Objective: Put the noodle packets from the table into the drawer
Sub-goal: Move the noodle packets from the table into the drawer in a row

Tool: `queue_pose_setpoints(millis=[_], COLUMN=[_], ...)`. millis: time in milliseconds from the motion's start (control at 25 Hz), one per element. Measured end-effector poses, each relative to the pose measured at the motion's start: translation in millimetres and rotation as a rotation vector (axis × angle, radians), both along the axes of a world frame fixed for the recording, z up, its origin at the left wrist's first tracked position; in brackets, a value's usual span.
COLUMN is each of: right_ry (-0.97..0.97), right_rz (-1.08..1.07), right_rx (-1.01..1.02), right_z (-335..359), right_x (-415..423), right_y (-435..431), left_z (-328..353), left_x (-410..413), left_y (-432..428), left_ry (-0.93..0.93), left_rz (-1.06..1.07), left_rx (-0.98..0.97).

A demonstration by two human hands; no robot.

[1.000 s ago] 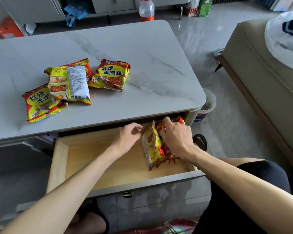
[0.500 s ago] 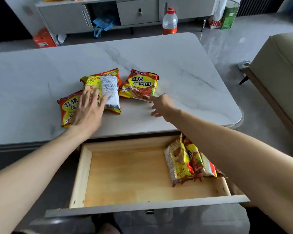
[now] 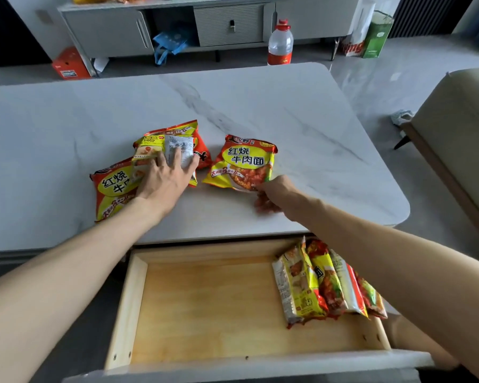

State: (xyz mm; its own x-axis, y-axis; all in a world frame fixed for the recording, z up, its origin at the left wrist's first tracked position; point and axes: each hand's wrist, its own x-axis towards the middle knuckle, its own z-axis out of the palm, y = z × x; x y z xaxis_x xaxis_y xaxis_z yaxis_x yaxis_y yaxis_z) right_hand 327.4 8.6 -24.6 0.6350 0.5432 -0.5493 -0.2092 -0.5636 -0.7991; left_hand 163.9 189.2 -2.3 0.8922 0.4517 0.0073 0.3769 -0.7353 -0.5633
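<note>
Several red-and-yellow noodle packets lie on the white marble table [image 3: 260, 106]. My left hand [image 3: 166, 181] lies on a back-side-up packet [image 3: 161, 147] that tops a small pile; its fingers curl around the packet's right edge. Under it are a packet at the left [image 3: 111, 189] and another behind [image 3: 197, 142]. My right hand [image 3: 274, 194] pinches the near corner of a separate face-up packet [image 3: 244, 164]. The wooden drawer [image 3: 138, 299] stands pulled out below the table, with several packets [image 3: 321, 283] on edge at its right end.
A plastic bottle with a red label [image 3: 280, 45] stands on the floor behind the table, in front of a grey cabinet [image 3: 227, 23]. A beige sofa [image 3: 459, 139] is at the right. An orange box [image 3: 69, 64] and a green bag [image 3: 376, 37] sit on the floor.
Both hands left the drawer and reached up to the table. The left hand has closed on the top packet of the pile; the right has taken the corner of the separate packet.
</note>
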Motion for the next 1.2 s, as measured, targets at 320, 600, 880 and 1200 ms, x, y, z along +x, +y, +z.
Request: queue_pose_setpoints(millis=[320, 600, 880, 1200], right_ry=[0.112, 0.184, 0.439, 0.411], right_rz=[0.136, 0.052, -0.298, -0.244], right_rx=[-0.133, -0.073, 0.21, 0.146], right_z=[7, 7, 18, 4], right_x=[-30, -54, -59, -57], right_y=[-108, -152, -115, -131], left_z=[62, 8, -10, 5], left_x=[-36, -111, -110, -67], left_y=[-45, -121, -141, -149], left_ry=[-0.563, -0.519, -0.17, -0.052], left_rz=[-0.202, -0.312, -0.076, 0.165], left_rx=[-0.29, -0.313, -0.309, -0.488])
